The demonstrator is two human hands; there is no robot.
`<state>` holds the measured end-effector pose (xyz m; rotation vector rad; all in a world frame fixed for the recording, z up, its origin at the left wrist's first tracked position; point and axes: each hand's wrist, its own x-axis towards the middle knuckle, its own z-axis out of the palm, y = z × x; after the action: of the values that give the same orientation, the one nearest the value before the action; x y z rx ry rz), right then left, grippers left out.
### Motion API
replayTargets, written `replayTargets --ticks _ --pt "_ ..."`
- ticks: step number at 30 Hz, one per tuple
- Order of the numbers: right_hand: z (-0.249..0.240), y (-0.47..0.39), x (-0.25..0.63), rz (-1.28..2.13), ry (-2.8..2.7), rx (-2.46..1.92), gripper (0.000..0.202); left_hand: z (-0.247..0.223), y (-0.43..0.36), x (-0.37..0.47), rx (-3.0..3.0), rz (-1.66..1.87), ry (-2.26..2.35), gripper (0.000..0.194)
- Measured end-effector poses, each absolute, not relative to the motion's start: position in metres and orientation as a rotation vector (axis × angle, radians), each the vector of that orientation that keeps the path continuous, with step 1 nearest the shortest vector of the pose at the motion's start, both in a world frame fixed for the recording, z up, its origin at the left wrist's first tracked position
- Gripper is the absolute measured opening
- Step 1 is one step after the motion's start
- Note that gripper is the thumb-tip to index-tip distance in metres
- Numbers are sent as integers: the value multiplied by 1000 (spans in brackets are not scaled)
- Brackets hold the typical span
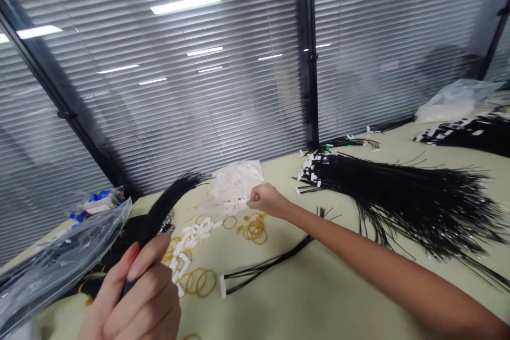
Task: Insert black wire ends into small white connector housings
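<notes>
My left hand (137,292), at the lower left, is closed around a bundle of thin black wires (169,202). The bundle's loose ends fan out up and to the right. My right arm reaches forward across the table. At its end my right hand (269,201) is closed at the right edge of a clear plastic bag (235,183) with whitish contents. What its fingers hold, if anything, is hidden. Below the bag lie loose white connectors (203,227) and yellow rubber bands (255,230). A few black wires with a white connector (223,286) rest between my hands.
A large pile of black wires with white connectors (390,191) covers the right of the pale table (295,297); another pile (478,135) lies beyond. Clear plastic bags (71,260) cover dark items at left. Windows with blinds (215,90) border the table's back edge.
</notes>
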<state>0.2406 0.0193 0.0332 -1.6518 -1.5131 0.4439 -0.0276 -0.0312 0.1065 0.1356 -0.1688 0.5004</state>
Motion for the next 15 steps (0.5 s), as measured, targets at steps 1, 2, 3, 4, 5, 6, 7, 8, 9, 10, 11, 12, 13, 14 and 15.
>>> replayTargets --ticks 1,2,3,4,5,6,7,8,9,10,11,12,13,14,15 --pt "36 19 241 455 -1554 -1680 29 107 -31 -27 82 492 -145 20" --pt "39 18 244 465 -1590 -1704 28 106 -29 -27 61 484 -90 20" --pt "42 17 248 473 -1621 -1723 28 105 -27 -27 59 486 -21 20" --pt "47 15 253 480 -1648 -1736 28 104 -25 -28 74 488 53 20" --pt "52 12 260 482 -1671 -1740 28 103 -23 -29 100 491 130 20" --pt "57 9 266 478 -1693 -1737 28 102 -20 -30 135 495 198 20" --pt "64 4 270 465 -1714 -1722 27 102 -18 -31 174 501 253 21" --pt "71 -2 273 438 -1731 -1696 26 101 -15 -31 216 507 295 21" --pt "78 -9 272 398 -1742 -1659 26 102 -13 -31 254 510 327 21" --pt "86 -18 268 340 -1745 -1610 27 102 -10 -30 291 497 344 21" --pt "93 -27 261 279 -1748 -1549 31 102 -9 -27 325 464 347 21" --pt "100 -37 252 216 -1758 -1480 41 103 -8 -24 361 406 338 21" --pt "105 -46 240 171 -1792 -1405 59 103 -9 -19 394 328 325 21" --pt "109 -55 228 123 -1868 -1299 75 104 -11 -14 430 241 306 21" --pt "111 -62 216 32 -2039 -1130 79 106 -16 -8 468 150 287 21"
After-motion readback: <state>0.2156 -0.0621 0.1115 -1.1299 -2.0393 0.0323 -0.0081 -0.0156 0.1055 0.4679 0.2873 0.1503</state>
